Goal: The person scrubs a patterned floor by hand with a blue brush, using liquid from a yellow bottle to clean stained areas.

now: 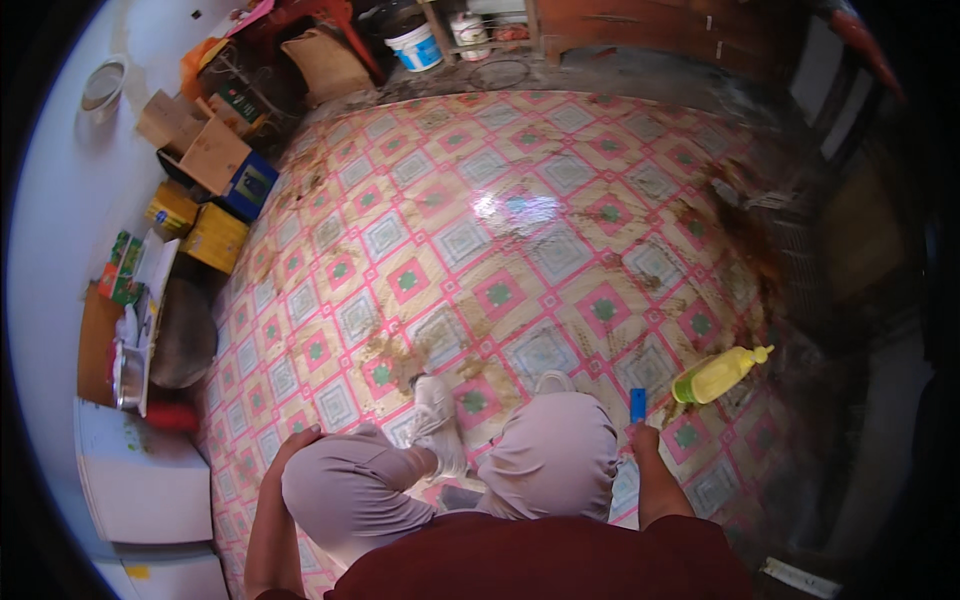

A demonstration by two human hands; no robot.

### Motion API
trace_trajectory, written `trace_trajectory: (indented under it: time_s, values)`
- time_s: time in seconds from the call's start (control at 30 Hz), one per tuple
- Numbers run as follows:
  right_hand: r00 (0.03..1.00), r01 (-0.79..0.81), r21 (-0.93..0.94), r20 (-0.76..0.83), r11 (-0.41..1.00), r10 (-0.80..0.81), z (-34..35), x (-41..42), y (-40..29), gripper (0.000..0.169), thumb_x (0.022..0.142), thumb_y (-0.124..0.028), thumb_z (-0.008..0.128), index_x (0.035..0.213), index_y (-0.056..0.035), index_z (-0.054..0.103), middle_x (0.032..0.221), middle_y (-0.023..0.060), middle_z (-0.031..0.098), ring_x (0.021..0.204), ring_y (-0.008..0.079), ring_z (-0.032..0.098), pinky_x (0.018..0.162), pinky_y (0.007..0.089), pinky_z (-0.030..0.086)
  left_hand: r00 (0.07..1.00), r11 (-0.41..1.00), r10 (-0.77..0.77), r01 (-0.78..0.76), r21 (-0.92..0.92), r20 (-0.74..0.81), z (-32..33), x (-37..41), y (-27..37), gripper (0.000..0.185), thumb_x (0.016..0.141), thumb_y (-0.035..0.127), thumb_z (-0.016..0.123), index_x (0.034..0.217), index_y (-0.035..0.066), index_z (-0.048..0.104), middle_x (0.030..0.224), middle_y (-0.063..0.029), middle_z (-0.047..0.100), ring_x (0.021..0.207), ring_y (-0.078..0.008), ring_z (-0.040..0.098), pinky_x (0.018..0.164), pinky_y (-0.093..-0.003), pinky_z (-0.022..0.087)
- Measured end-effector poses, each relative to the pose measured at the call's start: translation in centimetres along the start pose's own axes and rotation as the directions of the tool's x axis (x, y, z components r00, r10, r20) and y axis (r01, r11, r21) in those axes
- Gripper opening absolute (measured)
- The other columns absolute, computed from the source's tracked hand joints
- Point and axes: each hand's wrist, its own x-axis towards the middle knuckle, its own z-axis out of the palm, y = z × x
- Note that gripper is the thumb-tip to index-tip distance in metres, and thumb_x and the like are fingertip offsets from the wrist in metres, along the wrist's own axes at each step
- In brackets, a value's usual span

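Note:
My right hand point(645, 438) is low beside my right knee, gripping a flat blue tool point(637, 405) whose exact kind I cannot tell. Against the outer side of my left knee point(337, 472) rests my left hand point(302, 441), with no object visible in it and its fingers partly hidden. To the right of the blue tool is a yellow plastic bottle point(716, 376) with a yellow top and a green label; whether it stands or lies is unclear. Under me, the patterned floor covering point(499, 296) carries brown smears and dirt.
Cardboard boxes point(214, 157) and yellow boxes point(216, 238) line the left wall, near a white cabinet point(146, 476). A white and blue bucket point(415, 49) and wooden furniture point(652, 34) stand at the far edge. Heavy brown dirt point(757, 247) borders the dark right side.

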Motion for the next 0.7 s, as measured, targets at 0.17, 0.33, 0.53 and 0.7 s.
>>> trace_trajectory:
  time_s: [0.17,0.33,0.53,0.7]
  values:
    - [0.987,0.155,-0.361,0.019,0.92,-0.159,-0.2,-2.7,-4.4,0.032,0.08,-0.029,0.044,0.067,-0.0017,0.053,0.055,0.0089,0.052,0.045,0.0195,0.054,0.036,0.0328,0.039,0.953,0.973,-0.053,-0.017,0.229,0.297,5.7,5.0,4.0,0.04,0.08,0.033,0.043,0.093,-0.002,0.058,0.084,-0.0111,0.06,0.079,-0.0186,0.056,0.073,-0.0293,0.042]
    - [0.959,0.282,-0.283,0.082,0.917,-0.27,-3.2,-2.0,-10.0,0.035,0.079,-0.035,0.044,0.068,-0.003,0.053,0.057,0.0063,0.053,0.049,0.0177,0.055,0.042,0.0309,0.04,0.892,0.944,-0.104,-0.051,0.326,0.44,9.5,12.0,5.8,0.042,0.08,0.035,0.042,0.097,-0.001,0.057,0.088,-0.0105,0.059,0.078,-0.0174,0.056,0.073,-0.0284,0.042]
    - [0.986,-0.093,0.135,0.149,0.986,0.073,-9.4,-14.0,-26.6,0.035,0.082,-0.038,0.041,0.07,-0.0066,0.05,0.05,0.0024,0.045,0.037,0.0122,0.043,0.032,0.0257,0.03,0.859,0.843,0.011,-0.283,0.457,0.511,17.0,18.5,7.5,0.035,0.077,0.032,0.051,0.095,0.002,0.058,0.078,-0.007,0.058,0.073,-0.0145,0.054,0.065,-0.027,0.043]
    - [1.0,0.004,0.248,-0.022,0.969,0.002,-13.6,-17.6,-24.7,0.031,0.083,-0.038,0.036,0.074,-0.0099,0.047,0.052,0.0014,0.046,0.035,0.0094,0.041,0.029,0.0237,0.025,0.745,0.718,0.024,-0.477,0.507,0.667,20.7,19.7,6.9,0.031,0.076,0.029,0.053,0.091,0.003,0.058,0.074,-0.0052,0.057,0.068,-0.0129,0.052,0.062,-0.0267,0.043]
